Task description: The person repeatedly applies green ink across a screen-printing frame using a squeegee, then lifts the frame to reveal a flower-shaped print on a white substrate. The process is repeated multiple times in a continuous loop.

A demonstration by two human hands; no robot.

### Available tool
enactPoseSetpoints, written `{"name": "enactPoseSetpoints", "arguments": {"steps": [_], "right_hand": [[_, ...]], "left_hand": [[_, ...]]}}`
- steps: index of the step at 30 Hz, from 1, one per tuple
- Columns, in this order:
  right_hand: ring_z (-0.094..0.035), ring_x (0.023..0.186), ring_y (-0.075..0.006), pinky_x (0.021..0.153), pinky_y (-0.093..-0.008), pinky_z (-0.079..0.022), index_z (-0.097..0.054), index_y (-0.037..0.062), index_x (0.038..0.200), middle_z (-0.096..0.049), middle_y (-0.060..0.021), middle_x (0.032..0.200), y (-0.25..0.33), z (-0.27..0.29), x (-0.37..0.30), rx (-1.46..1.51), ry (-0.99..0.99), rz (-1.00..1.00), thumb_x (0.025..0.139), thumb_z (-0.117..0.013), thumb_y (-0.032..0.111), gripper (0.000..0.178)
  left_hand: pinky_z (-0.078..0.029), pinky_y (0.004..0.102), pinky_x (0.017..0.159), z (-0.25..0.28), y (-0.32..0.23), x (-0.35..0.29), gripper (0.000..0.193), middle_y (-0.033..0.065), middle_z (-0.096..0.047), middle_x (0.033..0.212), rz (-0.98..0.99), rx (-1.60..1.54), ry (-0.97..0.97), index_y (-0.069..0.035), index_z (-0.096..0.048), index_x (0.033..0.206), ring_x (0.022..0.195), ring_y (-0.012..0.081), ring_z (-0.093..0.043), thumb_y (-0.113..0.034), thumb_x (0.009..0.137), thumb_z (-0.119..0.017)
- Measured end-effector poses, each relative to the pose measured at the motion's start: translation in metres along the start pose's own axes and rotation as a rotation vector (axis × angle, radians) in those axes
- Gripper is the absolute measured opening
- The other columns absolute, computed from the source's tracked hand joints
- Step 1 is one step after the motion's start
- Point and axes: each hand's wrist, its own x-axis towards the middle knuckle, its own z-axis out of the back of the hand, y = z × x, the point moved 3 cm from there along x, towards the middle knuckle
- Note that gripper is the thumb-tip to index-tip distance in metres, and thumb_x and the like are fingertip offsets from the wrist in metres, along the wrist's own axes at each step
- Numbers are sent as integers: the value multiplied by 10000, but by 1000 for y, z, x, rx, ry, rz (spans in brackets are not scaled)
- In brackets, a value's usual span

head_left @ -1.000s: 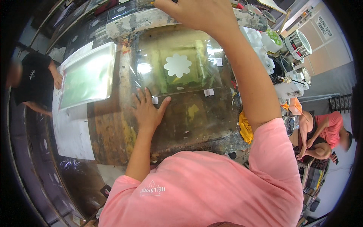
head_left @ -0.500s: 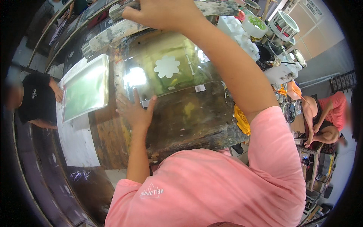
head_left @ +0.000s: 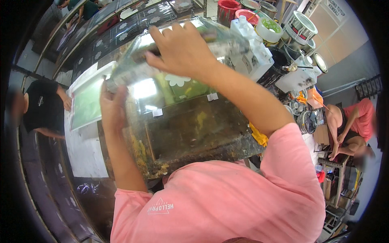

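A clear plastic sheet (head_left: 133,67), blurred by motion, is lifted and bent above the dark work table (head_left: 194,125). My left hand (head_left: 113,101) pinches its near left corner. My right hand (head_left: 180,50) reaches over it, fingers curled at the sheet; exactly how they grip is blurred. Beneath, a yellow-green glossy panel carries a pale flower shape (head_left: 177,79), partly covered by my right forearm. White tape tabs (head_left: 157,112) sit along its near edge. Left of my left hand lies a stack of clear sheets with a green tint (head_left: 87,103).
A co-worker in black (head_left: 44,103) rests a hand by the stack, on white paper (head_left: 85,156). To the right crowd white jugs (head_left: 255,60), paint cans (head_left: 302,26) and a yellow cloth (head_left: 258,135). Another person (head_left: 356,121) sits far right. Dark boards with pale flowers (head_left: 133,30) lie beyond.
My left hand has moved left from the table to the sheet's corner and closed on it. My right hand has come nearer, away from the pale wooden bars, which have left the far edge. The sheet has risen.
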Motion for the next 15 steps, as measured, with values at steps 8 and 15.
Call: {"name": "enactPoseSetpoints", "arguments": {"steps": [8, 15], "right_hand": [[-682, 900, -367, 827, -495, -495, -721, 103, 1135, -729, -128, 930, -5, -53, -94, 331, 558, -14, 992, -673, 437, 367], [-689, 982, -400, 823, -523, -536, -707, 108, 1149, -732, -166, 1010, 5, -71, -124, 469, 902, -148, 992, -666, 464, 391]], "left_hand": [[-501, 393, 880, 2, 105, -70, 746, 83, -736, 1065, 26, 676, -11, 13, -699, 1281, 937, 245, -673, -428, 738, -957], [-313, 457, 1031, 10, 140, -80, 963, 59, -612, 1107, -99, 1150, -54, -68, -719, 1287, 1135, 275, -559, -640, 549, -958]]}}
